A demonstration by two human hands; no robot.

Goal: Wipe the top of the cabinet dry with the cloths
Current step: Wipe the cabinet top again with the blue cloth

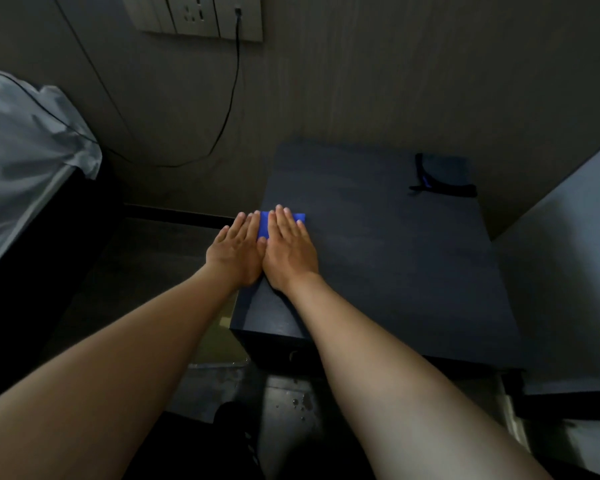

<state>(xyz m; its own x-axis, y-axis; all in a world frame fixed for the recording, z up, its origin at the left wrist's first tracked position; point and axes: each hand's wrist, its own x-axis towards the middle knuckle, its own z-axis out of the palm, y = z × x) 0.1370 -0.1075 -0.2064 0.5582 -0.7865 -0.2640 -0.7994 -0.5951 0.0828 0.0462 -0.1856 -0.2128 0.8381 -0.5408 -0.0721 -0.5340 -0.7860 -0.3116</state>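
A bright blue cloth [264, 224] lies folded at the left edge of the dark cabinet top [388, 251]. My left hand [234, 252] and my right hand [290, 249] lie side by side on it, palms down with straight fingers, pressing it flat. Most of the cloth is hidden under them; only a strip between the hands and a corner past my right fingertips show. My left hand partly overhangs the cabinet's left edge. A second dark blue cloth [445, 171] lies at the far right corner of the top.
A black strap [444, 189] lies across the far cloth. A bed with grey bedding [25, 161] stands at the left. A black cable [227, 109] hangs from a wall socket. A pale surface [565, 271] borders the cabinet's right. Water drops dot the floor [291, 400] in front.
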